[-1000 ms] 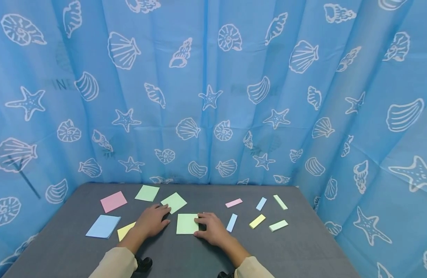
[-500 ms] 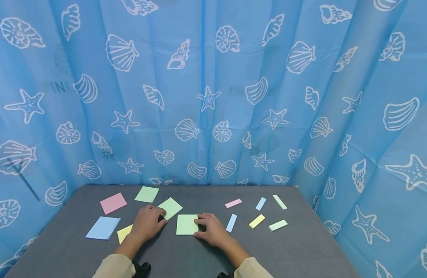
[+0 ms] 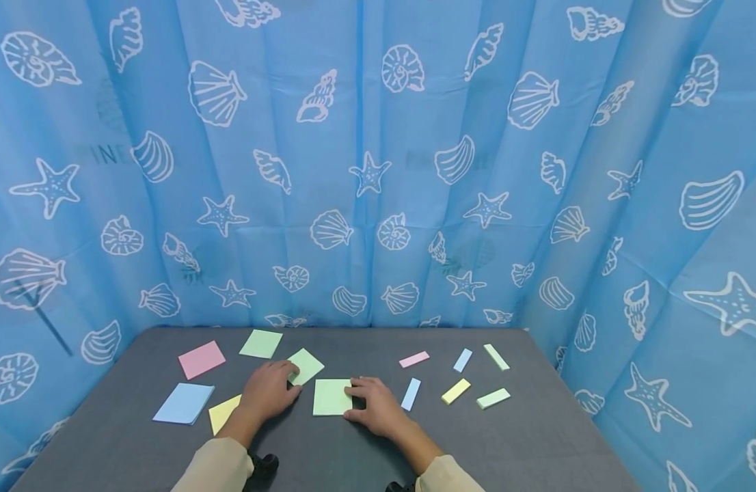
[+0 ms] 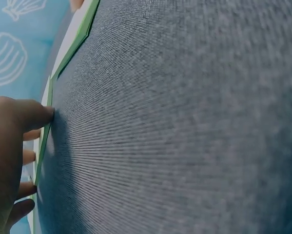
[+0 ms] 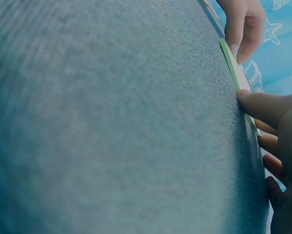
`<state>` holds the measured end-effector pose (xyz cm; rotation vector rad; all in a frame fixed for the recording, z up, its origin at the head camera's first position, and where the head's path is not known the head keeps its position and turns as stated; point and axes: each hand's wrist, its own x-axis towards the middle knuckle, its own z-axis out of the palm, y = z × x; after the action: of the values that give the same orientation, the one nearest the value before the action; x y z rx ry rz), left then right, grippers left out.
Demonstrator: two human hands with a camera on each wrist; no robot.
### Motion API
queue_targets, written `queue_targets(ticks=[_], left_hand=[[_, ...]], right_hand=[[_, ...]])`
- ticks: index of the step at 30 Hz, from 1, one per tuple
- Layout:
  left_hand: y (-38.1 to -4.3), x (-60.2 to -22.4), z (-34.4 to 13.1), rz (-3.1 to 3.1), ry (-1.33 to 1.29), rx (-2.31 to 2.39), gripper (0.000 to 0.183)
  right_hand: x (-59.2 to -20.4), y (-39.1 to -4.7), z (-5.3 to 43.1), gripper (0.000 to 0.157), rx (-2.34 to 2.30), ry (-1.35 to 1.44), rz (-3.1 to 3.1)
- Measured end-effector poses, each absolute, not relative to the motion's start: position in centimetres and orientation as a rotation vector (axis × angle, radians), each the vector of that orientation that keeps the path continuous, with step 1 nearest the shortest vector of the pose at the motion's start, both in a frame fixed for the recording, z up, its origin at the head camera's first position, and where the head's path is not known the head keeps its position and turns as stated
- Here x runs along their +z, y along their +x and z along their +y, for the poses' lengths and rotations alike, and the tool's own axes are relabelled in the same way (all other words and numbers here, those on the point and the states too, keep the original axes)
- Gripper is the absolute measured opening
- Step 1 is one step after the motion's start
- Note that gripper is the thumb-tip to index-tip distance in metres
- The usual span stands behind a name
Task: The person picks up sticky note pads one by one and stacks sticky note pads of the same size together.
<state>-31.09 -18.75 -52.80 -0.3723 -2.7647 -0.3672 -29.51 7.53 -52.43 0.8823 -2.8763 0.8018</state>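
Near the middle of the table, a square light-green sticky note pad (image 3: 331, 398) lies flat and squared to me. My right hand (image 3: 376, 406) grips its right side; in the right wrist view the thumb (image 5: 255, 105) is on the pad's near edge, with the fingers beyond. Just behind and to the left lies another green sticky note pad (image 3: 307, 367), turned like a diamond. My left hand (image 3: 268, 393) holds it by its left corner, which the fingers cover. Its thumb (image 4: 36, 114) meets the pad's edge in the left wrist view.
On the left lie a third green pad (image 3: 260, 344), a pink pad (image 3: 201, 359), a blue pad (image 3: 184, 403) and a yellow pad (image 3: 223, 413), partly behind my left arm. Several small strip pads, including a yellow strip (image 3: 456, 391), are spread on the right. A shell-patterned curtain (image 3: 366, 205) hangs behind.
My left hand has drawn the diamond-turned green pad nearer and to the left, then shifted slightly right with it. The right hand and its pad have stayed in place.
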Motion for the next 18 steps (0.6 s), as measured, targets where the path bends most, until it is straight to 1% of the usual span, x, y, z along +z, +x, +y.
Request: queue_targets(ticks=[6,13,18], left_hand=[[-31.62,-52.69,-18.34,-2.741,-0.394,-0.275,0.021],[-31.17,-52.49,-18.45,-2.777,-0.262,-0.447,0.025],[-31.06,-52.28,-18.62,-2.793,-0.218,-0.556,0.024]], right_hand=[[-52.52,-29.59,7.46,0.049,0.801,0.886,-2.873],[-52.63,-29.48,7.49,0.049,0.804,0.862,-2.893],[-52.6,-29.53,7.58,0.049,0.796,0.871,-2.875]])
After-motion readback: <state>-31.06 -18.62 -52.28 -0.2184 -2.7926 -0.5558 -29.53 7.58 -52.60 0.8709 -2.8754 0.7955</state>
